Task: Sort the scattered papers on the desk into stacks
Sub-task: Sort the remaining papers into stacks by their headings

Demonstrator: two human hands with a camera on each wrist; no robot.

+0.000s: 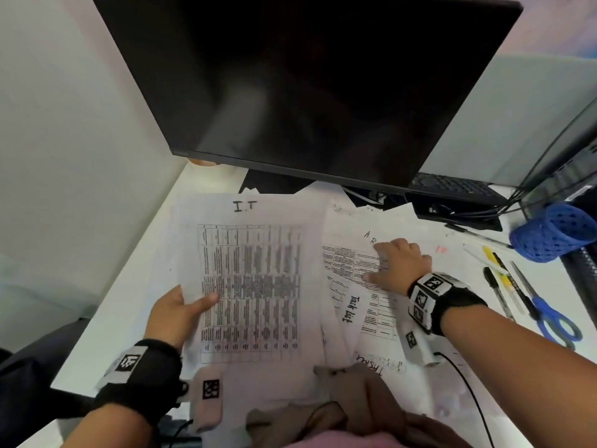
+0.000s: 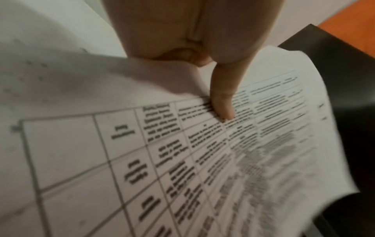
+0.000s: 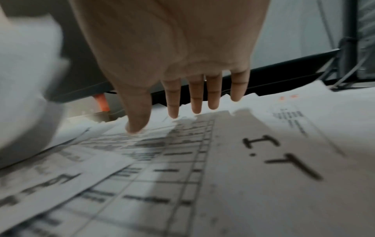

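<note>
Hands (image 1: 176,313) (image 1: 399,265) on papers (image 1: 252,286); scissors (image 1: 554,313) head-view only

The head camera looked steeply down from above onto the desk (image 1: 106,318), taking in both forearms and the dark monitor (image 1: 307,85). The left wrist camera sat close over a printed sheet (image 2: 202,160), facing along the thumb. The right wrist camera skimmed low across papers (image 3: 233,184) toward the monitor; both showed sheets seen overhead.

Left hand (image 1: 176,313) pinches with thumb; right hand (image 1: 399,265) spread flat, fingers straight.
</note>
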